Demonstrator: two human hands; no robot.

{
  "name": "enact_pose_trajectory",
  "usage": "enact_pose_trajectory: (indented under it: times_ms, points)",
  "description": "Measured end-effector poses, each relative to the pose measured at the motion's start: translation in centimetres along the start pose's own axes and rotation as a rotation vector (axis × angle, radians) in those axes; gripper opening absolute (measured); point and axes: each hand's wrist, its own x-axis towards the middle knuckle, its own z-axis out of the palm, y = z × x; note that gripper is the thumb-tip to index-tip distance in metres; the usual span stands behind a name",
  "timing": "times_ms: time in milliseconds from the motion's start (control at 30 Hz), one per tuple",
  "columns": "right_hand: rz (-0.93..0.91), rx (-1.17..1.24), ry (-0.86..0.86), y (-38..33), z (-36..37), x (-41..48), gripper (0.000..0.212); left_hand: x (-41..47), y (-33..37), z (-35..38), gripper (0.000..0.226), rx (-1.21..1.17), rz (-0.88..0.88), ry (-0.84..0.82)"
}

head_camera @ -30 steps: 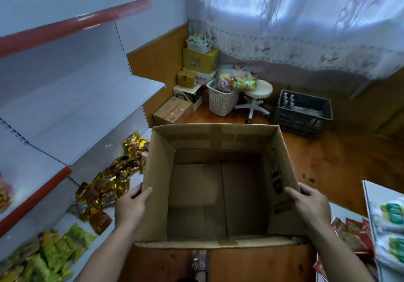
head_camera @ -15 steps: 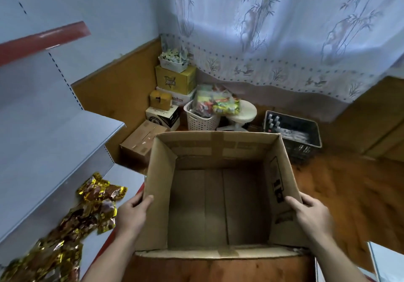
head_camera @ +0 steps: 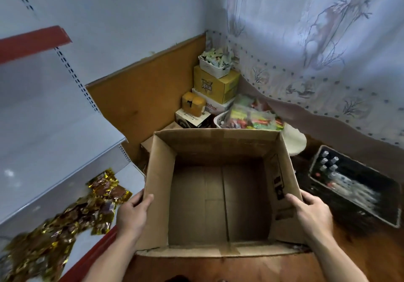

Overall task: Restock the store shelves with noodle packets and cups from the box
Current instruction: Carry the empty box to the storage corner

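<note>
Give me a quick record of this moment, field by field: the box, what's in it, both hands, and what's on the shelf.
box: open cardboard box, held above the wooden floor
contents: none visible, bare bottom
left hand: gripping the box's left wall, thumb over the rim
right hand: gripping the box's right wall, thumb inside
lower shelf: gold foil packets in a loose pile
middle shelf: bare where visible

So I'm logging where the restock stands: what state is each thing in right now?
cardboard box: open, empty, held by both side walls
left hand: gripping the box's left wall
right hand: gripping the box's right wall
gold packets: lying heaped on the lowest shelf
middle shelf: bare
</note>
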Motion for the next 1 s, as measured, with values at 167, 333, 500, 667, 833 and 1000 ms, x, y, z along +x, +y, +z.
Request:
enact_pose_trajectory:
  times_ms: [167, 333, 500, 667, 833, 1000]
  points:
    - [-0.076, -0.044, -0.103, -5.0, 3.4, 8.0, 0.036, 2.8, 3.3, 3.2, 0.038, -0.045, -0.062, 0.115]
    - [-0.162, -0.118, -0.195, -10.2, 8.7, 15.7, 0.038, 8.9, 4.6, 6.2, 0.039, -0.112, -0.141, 0.214]
    - [-0.230, -0.155, -0.240, -16.6, 13.5, 22.2, 0.032, 16.1, 7.1, 8.7, 0.038, -0.189, -0.189, 0.234]
    - [-0.269, -0.139, -0.320, -22.2, 17.3, 27.9, 0.028, 21.2, 9.6, 10.3, 0.035, -0.230, -0.222, 0.293]
    - [-0.273, -0.171, -0.376, -26.3, 22.8, 33.6, 0.022, 26.2, 11.8, 11.9, 0.041, -0.229, -0.254, 0.366]
    - [-0.304, -0.205, -0.454, -29.6, 30.0, 40.4, 0.023, 32.1, 13.5, 14.2, 0.043, -0.229, -0.295, 0.442]
